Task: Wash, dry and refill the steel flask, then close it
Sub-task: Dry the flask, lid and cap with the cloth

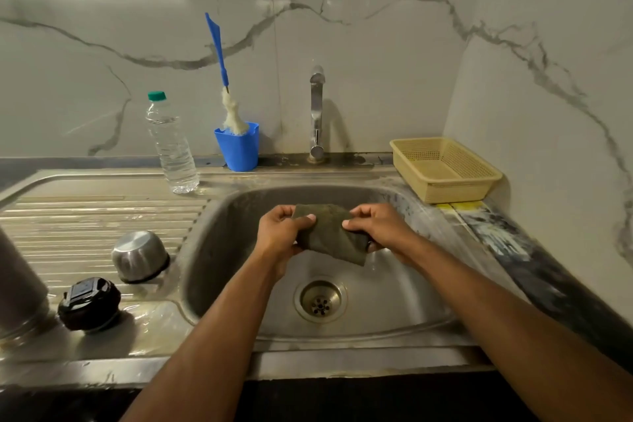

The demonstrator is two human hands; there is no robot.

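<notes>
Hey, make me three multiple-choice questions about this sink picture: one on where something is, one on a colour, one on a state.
1. Where does the clear plastic water bottle stand?
A. in the basin
B. on the sink's back ledge, left of the blue plastic cup
C. in the basket

2. What colour is the bottle's cap?
A. green
B. red
C. white

3. What are both hands doing?
A. resting open
B. turning the tap
C. gripping the dark green cloth

Answers: B, it stands beside the cup; A, the cap is green; C, the left hand and right hand pinch the cloth over the steel sink basin.
</notes>
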